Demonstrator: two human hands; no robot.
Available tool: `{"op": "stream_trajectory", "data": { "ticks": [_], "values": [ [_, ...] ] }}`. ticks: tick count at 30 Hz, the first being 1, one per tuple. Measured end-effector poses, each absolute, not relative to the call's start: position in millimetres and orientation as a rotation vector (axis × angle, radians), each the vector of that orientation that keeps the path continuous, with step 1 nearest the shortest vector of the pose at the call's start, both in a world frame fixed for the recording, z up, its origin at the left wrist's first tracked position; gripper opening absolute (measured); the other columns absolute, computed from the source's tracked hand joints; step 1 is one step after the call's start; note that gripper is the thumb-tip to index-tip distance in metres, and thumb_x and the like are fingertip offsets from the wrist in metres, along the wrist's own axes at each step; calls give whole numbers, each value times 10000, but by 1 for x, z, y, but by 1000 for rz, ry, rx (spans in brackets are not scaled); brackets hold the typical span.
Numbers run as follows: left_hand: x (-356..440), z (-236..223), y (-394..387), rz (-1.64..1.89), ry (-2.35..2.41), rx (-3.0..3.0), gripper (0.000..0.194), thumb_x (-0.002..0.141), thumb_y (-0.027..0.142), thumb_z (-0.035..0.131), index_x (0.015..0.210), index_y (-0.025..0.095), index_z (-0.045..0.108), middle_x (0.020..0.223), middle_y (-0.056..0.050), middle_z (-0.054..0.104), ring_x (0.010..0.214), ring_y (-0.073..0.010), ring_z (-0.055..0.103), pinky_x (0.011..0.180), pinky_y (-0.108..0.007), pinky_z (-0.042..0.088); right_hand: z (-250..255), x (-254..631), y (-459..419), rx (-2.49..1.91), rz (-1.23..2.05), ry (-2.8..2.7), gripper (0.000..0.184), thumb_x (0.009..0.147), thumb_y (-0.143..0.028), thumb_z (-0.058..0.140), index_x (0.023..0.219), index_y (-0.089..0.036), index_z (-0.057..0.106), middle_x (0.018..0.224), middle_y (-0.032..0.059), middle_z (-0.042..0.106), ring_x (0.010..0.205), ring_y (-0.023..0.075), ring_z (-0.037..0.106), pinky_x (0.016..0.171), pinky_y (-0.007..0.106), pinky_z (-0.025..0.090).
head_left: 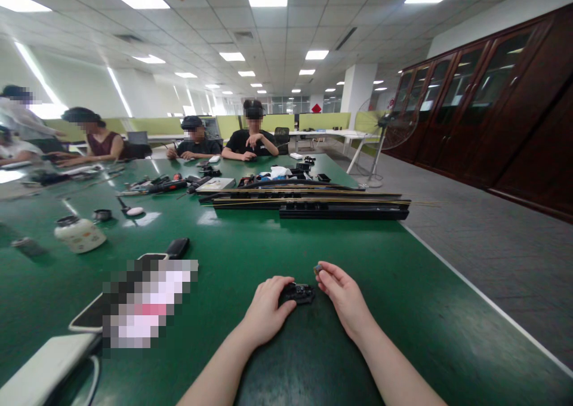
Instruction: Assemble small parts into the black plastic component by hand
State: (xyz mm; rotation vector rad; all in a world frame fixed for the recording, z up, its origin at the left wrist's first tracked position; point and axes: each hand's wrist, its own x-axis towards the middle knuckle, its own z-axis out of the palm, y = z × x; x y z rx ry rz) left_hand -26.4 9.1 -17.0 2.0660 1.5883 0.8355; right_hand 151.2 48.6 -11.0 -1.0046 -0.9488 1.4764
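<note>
On the green table before me lies a small black plastic part (302, 294) with an uneven, detailed top. My left hand (270, 305) is closed around its left end, thumb in front and fingers behind, keeping it against the tabletop. Just to the right, my right hand (341, 292) pinches a tiny greyish piece (317, 269) between thumb and fingertips. That piece is held a little above the table, apart from the black part. It has a brownish spot on its lower side, and its exact kind is too small to make out.
Long black rails (344, 213) with thin brass-coloured rods lie across the table ahead. To the left are a partly blurred-out phone-like device (134, 292), a white box (49, 364) with a cable and a jar (79, 234). Tools (165, 185) lie farther back, where several people sit.
</note>
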Motion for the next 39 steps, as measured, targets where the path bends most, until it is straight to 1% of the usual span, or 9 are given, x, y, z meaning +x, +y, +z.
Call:
{"op": "stream_trajectory", "data": {
  "ticks": [4, 7, 16, 22, 29, 39],
  "values": [
    [-27, -19, 10, 849, 1586, 2065, 380, 727, 215, 559, 1105, 213, 515, 1088, -55, 586, 1014, -206, 508, 898, -372, 369, -9, 152, 49, -958, 1536, -804, 367, 554, -346, 763, 874, -201, 657, 840, 14, 675, 727, 121, 588, 683, 250, 459],
    [-27, -19, 10, 849, 1589, 2062, 379, 727, 214, 560, 1104, 210, 515, 1091, -58, 584, 1017, -208, 506, 902, -378, 367, -7, 153, 50, -912, 1588, -710, 342, 548, -315, 771, 853, -205, 661, 826, 2, 676, 702, 105, 589, 657, 226, 457],
    [-27, -19, 10, 845, 1586, 2051, 379, 730, 219, 551, 1107, 222, 515, 1094, -60, 580, 1017, -216, 504, 906, -391, 365, -7, 157, 52, -865, 1671, -554, 280, 570, -260, 762, 828, -218, 660, 799, -8, 684, 655, 103, 599, 622, 223, 475],
    [-27, -19, 10, 854, 1576, 2058, 381, 730, 218, 552, 1109, 230, 515, 1096, -58, 579, 1014, -220, 503, 903, -397, 365, -8, 160, 54, -868, 1673, -549, 245, 599, -278, 741, 819, -218, 651, 791, -3, 678, 633, 110, 597, 605, 238, 482],
    [-27, -20, 10, 846, 1581, 2062, 378, 735, 220, 546, 1112, 224, 513, 1094, -58, 579, 1011, -214, 503, 899, -385, 366, -10, 161, 56, -846, 1728, -462, 179, 612, -255, 739, 766, -213, 656, 745, -21, 670, 612, 83, 585, 590, 202, 481],
    [-27, -20, 10, 856, 1576, 2061, 371, 737, 234, 548, 1106, 230, 516, 1096, -58, 580, 1014, -216, 503, 902, -388, 362, -15, 163, 59, -869, 1723, -522, 142, 657, -297, 708, 764, -219, 659, 747, -10, 668, 619, 98, 595, 598, 220, 498]
  ]
}}
